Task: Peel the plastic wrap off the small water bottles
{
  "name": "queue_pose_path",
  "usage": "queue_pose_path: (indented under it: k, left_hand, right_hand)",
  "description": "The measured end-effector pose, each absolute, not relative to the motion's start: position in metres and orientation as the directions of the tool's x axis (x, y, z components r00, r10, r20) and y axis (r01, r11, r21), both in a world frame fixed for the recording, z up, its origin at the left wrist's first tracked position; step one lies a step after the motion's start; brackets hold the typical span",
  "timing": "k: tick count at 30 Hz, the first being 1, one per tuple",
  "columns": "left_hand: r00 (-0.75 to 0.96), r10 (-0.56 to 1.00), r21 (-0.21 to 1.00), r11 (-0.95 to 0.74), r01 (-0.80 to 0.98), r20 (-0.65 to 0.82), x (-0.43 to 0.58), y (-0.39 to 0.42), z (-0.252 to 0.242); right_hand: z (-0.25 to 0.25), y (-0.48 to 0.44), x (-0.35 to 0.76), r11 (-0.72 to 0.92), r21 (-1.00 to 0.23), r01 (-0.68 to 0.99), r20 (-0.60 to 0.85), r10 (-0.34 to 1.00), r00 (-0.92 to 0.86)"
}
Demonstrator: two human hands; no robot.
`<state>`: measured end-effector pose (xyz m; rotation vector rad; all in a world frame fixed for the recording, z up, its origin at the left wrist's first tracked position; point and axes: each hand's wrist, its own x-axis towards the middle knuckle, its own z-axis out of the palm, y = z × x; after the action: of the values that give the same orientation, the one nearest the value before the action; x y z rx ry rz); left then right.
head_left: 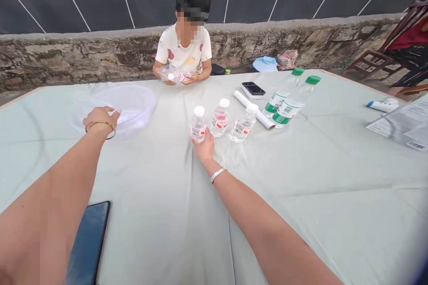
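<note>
My right hand (204,146) is wrapped round the lower part of a small clear bottle (199,124) with a white cap, which stands upright. Just right of it are two more small bottles, one upright (220,119) and one slightly tilted in view (244,124). On the left, my left hand (102,118) reaches over the near side of a translucent pale purple basin (145,113). Its fingers point toward the basin, with thumb and forefinger close together at the rim; what they hold, if anything, is too small to name.
Across the table (150,213) a person (183,49) holds a bottle in a clear wrapping. Two larger green-capped bottles (287,107), a white roll (265,118) and a phone (253,88) stand or lie at right. Another phone (88,245) lies under my left forearm.
</note>
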<state>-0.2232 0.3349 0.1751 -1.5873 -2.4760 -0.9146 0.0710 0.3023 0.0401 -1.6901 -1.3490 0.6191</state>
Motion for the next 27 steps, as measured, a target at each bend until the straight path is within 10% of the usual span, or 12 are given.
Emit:
queue_pose_path:
  k: [5,10,18,27]
  left_hand:
    - [-0.432,0.887,0.221,0.393,0.892,0.166,-0.212,0.309,0.159]
    - [-0.209,0.935,0.371,0.093,0.924,0.287,-0.148,0.211,0.105]
    - [-0.013,0.965,0.221,0.074,0.972,-0.262,-0.045,0.063,0.040]
    - [-0.088,0.972,0.044,0.099,0.994,-0.219,-0.054,-0.003,0.034]
  right_hand:
    - [0.046,0.346,0.054,-0.200,-0.848,0.491,0.014,0.918,0.397]
    - [0.048,0.331,0.053,-0.171,-0.830,0.530,0.046,0.927,0.371]
    - [0.037,0.215,0.061,0.170,-0.624,0.763,0.200,0.978,-0.054]
    - [0.040,0.088,0.095,0.184,-0.553,0.813,0.140,0.982,-0.127]
